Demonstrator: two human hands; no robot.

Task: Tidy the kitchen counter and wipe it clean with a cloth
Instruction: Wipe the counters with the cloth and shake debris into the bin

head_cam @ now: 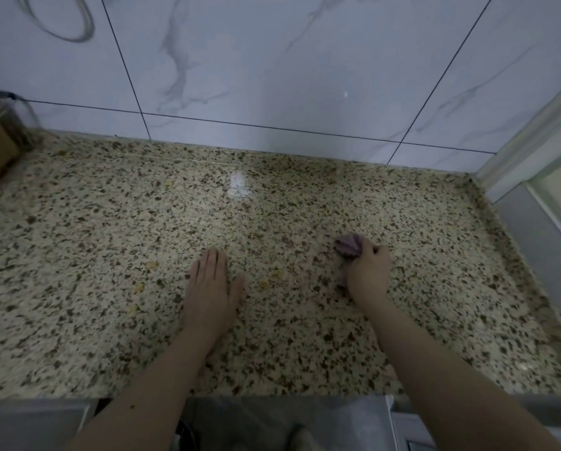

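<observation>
While a clear container (2, 135) with something brownish inside, contents too blurred to name, stood at the far left against the tiled wall (272, 76), the speckled counter (110, 206) lay largely bare. Yellowish crumbs (264, 284) were scattered near its middle. Just left of them, the left hand (210, 288) lay flat, fingers straight and together, probably bracing. Further right, the right hand (368, 271) gripped a bunched purple cloth (349, 245) against the stone, seemingly bunched for firmer wiping pressure.
</observation>
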